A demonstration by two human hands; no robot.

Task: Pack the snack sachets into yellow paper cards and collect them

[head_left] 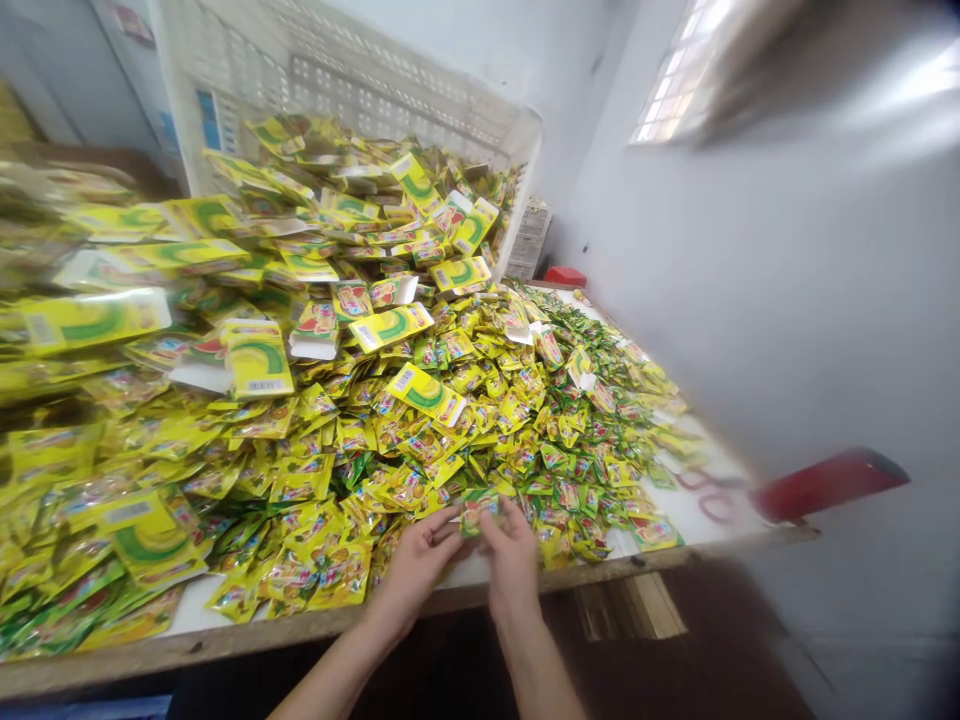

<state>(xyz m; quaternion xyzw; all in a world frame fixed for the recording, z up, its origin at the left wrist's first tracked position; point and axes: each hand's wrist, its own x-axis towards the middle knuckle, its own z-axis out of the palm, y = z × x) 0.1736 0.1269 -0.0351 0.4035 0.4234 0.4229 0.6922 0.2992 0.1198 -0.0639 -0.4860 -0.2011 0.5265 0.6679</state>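
Observation:
Near the table's front edge, I hold a small green and yellow sachet (478,512) between my two hands. My left hand (421,562) pinches its left side with fingertips and thumb. My right hand (513,556) grips the right side, thumb across the front. A deep heap of yellow and green sachets (517,410) surrounds my hands at the back and sides. Flat yellow boxes lie on the heap, one of them a box (426,394) just beyond my fingers.
A white perforated crate (405,75) lies tipped at the back left, with many yellow boxes (259,358) spilling from it. On the table's right corner is a red object (829,485), blurred, beside red scissor-like handles (705,495). The wooden table edge (592,572) runs across the front.

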